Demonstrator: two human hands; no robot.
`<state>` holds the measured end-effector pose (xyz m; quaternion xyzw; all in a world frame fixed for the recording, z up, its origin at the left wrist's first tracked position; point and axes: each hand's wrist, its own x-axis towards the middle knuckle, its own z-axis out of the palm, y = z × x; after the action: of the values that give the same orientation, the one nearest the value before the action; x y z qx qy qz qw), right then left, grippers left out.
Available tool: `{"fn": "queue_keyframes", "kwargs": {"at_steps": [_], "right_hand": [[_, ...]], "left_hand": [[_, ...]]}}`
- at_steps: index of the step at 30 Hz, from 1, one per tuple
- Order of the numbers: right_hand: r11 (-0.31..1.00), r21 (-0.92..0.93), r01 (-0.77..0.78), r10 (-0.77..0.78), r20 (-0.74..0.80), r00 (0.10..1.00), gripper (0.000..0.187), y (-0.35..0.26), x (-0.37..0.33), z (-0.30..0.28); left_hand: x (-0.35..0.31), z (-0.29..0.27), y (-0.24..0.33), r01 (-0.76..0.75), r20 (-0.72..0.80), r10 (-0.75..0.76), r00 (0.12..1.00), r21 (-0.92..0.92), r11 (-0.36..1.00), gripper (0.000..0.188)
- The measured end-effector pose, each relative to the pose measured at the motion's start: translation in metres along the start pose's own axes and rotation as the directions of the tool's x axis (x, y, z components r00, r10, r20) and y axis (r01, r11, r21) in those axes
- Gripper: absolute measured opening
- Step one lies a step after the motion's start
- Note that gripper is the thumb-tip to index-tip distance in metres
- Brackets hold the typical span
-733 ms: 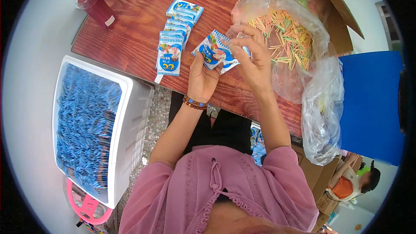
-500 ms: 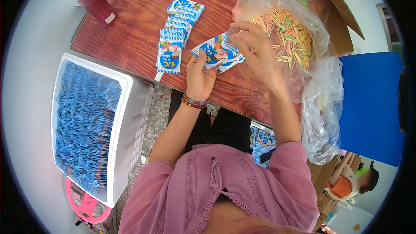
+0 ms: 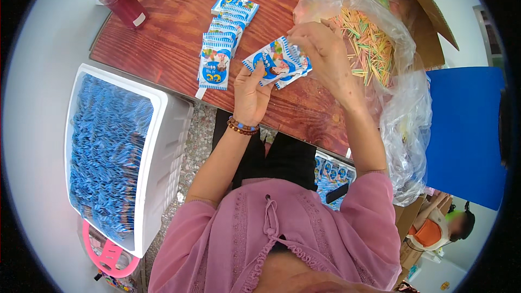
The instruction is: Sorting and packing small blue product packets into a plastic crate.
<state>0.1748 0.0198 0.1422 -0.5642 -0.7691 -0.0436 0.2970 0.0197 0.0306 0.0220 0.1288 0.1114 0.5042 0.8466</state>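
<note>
My left hand is closed around the lower left end of a small blue-and-white packet, thumb on its printed face. Another packet of the same kind shows partly beneath it. At the upper right end of the held packet, my right hand has its fingers bent together. Its fingertips meet the packet's edge, and whatever is between them is hidden. Left of my hands, an overlapping row of matching packets lies on the reddish wooden table.
Thin pastel sticks fill a clear plastic bag in a cardboard box at right. A red cup stands far left. Beside the table is a white bin of packets. More packets lie below the table edge.
My right hand has shifted slightly, its fingers curling more closely over the packet's upper right end. My left hand keeps its hold with little movement.
</note>
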Motion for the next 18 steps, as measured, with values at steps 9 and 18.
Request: {"fn": "queue_keyframes", "kwargs": {"at_steps": [9,18], "right_hand": [[0.277,0.876,-0.395,0.545,0.196,0.816,0.008,0.006,-0.021,0.000],[0.406,0.714,-0.571,0.429,0.403,0.809,0.014,-0.010,-0.022,0.040]], "left_hand": [[-0.004,-0.003,0.000,0.074,-0.091,-0.083,0.992,-0.098,0.992,0.025],[-0.010,0.006,0.012,-0.058,-0.095,0.068,0.993,0.113,0.992,0.022]]}}
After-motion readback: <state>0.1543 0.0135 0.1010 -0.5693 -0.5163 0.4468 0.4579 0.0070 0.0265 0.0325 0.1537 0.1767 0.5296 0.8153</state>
